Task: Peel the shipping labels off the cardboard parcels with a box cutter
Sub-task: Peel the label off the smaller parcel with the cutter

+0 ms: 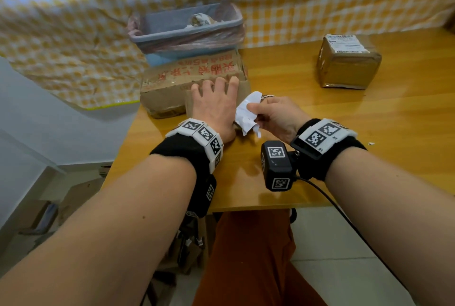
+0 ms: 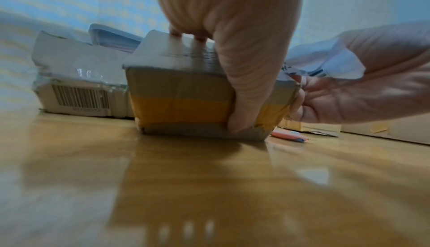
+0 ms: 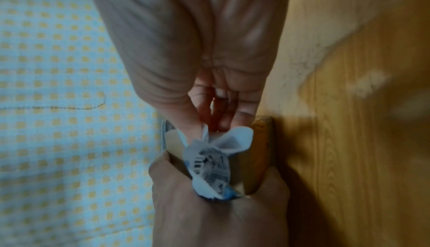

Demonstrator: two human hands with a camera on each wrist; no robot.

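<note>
A small taped cardboard parcel (image 1: 189, 106) (image 2: 179, 92) sits on the wooden table (image 1: 320, 157). My left hand (image 1: 215, 102) (image 2: 232, 30) grips it from above, fingers over the top and thumb down its near side. My right hand (image 1: 273, 113) (image 3: 197, 48) pinches a crumpled white shipping label (image 1: 247, 113) (image 2: 325, 61) (image 3: 209, 162), lifted off the parcel's right side. Whether one edge still sticks, I cannot tell. A pink box cutter (image 2: 288, 136) lies on the table just beyond the parcel, in neither hand.
A larger box with red print (image 1: 192, 76) stands right behind the small parcel. Behind that is a blue bin (image 1: 184, 32) lined with a pink bag, with paper scraps inside. Another taped parcel (image 1: 348, 61) with a label on top sits far right.
</note>
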